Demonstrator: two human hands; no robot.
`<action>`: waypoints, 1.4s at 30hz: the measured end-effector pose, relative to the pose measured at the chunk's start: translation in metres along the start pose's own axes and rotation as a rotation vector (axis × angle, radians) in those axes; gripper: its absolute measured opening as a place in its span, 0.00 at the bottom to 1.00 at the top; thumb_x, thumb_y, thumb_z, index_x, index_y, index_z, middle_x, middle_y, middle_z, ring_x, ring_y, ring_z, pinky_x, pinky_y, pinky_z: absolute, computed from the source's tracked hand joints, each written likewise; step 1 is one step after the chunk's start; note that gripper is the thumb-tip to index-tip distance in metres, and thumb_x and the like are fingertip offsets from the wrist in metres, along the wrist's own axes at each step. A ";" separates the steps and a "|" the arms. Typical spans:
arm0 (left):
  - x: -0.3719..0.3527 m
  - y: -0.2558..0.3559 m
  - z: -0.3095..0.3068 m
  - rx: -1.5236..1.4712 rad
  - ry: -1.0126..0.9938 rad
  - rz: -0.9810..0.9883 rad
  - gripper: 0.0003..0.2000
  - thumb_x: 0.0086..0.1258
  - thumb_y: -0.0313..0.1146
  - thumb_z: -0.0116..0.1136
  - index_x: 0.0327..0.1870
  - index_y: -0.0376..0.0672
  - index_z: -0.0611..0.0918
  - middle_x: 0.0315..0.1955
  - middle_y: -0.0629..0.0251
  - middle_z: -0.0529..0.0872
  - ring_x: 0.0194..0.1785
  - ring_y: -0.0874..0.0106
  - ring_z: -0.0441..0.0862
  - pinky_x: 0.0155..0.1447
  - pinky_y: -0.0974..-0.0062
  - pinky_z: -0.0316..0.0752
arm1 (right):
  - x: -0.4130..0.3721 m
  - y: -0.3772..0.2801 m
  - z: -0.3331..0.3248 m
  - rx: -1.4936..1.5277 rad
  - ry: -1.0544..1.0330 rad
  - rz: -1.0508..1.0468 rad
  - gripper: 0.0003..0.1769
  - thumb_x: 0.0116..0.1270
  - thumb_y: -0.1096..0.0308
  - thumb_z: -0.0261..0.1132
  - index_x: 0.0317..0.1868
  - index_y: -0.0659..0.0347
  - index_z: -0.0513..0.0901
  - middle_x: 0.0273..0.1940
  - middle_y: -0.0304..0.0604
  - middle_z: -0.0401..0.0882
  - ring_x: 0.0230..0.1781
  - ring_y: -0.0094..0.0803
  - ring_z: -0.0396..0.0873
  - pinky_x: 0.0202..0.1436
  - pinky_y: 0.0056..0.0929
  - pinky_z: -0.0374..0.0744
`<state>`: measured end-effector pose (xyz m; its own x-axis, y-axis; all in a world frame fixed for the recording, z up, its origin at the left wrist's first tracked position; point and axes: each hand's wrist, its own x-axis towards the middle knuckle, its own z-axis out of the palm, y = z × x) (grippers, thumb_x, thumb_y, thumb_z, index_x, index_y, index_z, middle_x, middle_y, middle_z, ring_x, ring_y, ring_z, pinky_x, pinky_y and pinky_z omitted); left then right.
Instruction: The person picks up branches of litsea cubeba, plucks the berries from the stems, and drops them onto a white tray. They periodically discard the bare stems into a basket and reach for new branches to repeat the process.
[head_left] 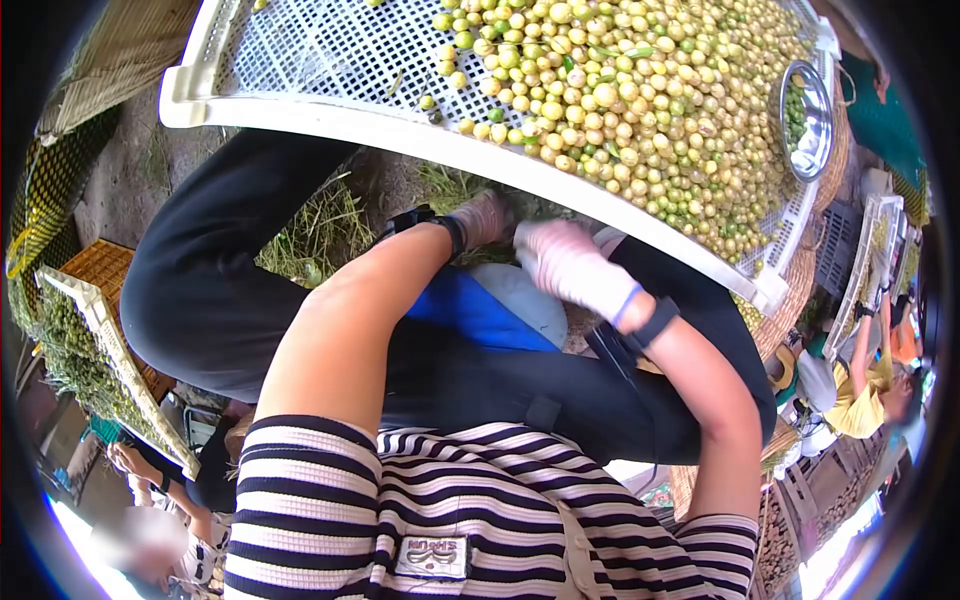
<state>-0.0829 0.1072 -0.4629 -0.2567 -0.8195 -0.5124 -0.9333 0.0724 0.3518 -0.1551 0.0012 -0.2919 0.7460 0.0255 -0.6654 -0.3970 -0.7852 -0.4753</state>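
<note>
Left hand (483, 218): positioned just below the near rim of the mesh tray, light-coloured glove visible; fingers blurred and partly hidden, so spread or pinch cannot be determined.
Right hand (570, 262): positioned near the left hand but apart from it, pale pink-white glove fitted; motion-blurred, finger closure and any held item cannot be determined.
Wrists: black band (655, 324) on the right, black strap (450, 233) on the left.
Mesh tray (330, 133): white, perforated, raised above the legs, spanning the upper view.
Fruit (610, 110): small, round, yellow to green; heaped across the middle and right of the mesh tray, sparse toward the left.
Metal bowl (806, 120): shiny, at the right end of the mesh tray beside the heap; small green fruit visible inside.
Below hands: blue item (475, 312) and pale grey rounded item (520, 290) between dark-trousered legs (200, 290).
Ground: cut grass (320, 235) beneath the mesh tray.
Left side: slanted white-rimmed tray (165, 435) with green produce, beside an orange crate (100, 265).
Surroundings: one person (150, 540) at lower left; another in yellow (862, 400) at right.
</note>
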 end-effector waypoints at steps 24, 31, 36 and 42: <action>-0.133 0.015 -0.114 0.137 -0.503 -0.121 0.15 0.56 0.37 0.54 0.44 0.50 0.84 0.46 0.65 0.82 0.53 0.62 0.77 0.52 0.48 0.67 | -0.038 0.007 -0.256 -0.160 0.839 -0.308 0.09 0.58 0.61 0.60 0.36 0.55 0.81 0.35 0.46 0.79 0.36 0.45 0.77 0.41 0.37 0.75; -0.172 0.022 -0.239 -0.191 -0.069 -0.214 0.08 0.50 0.33 0.57 0.31 0.45 0.82 0.26 0.57 0.83 0.36 0.55 0.81 0.38 0.63 0.76 | 0.097 -0.064 -0.252 -0.876 0.837 -0.173 0.14 0.52 0.57 0.64 0.37 0.54 0.82 0.41 0.44 0.78 0.47 0.39 0.73 0.48 0.40 0.72; -0.211 -0.021 -0.327 -0.310 0.281 -0.530 0.14 0.56 0.40 0.59 0.42 0.47 0.81 0.29 0.56 0.83 0.38 0.57 0.82 0.42 0.64 0.77 | 0.044 -0.074 -0.280 -0.508 0.840 -0.031 0.12 0.59 0.53 0.59 0.37 0.46 0.84 0.43 0.34 0.79 0.50 0.35 0.73 0.52 0.40 0.70; -0.202 -0.070 -0.373 -0.675 1.080 -0.403 0.31 0.56 0.45 0.64 0.58 0.36 0.71 0.50 0.48 0.77 0.54 0.58 0.75 0.58 0.69 0.69 | -0.012 -0.019 -0.325 0.359 1.093 -0.455 0.23 0.55 0.53 0.67 0.41 0.66 0.82 0.41 0.51 0.82 0.43 0.34 0.80 0.49 0.29 0.74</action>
<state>0.1284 0.0561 -0.0919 0.6246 -0.7756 0.0912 -0.5097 -0.3164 0.8001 0.0175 -0.1851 -0.0874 0.8408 -0.4134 0.3495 0.0201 -0.6214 -0.7832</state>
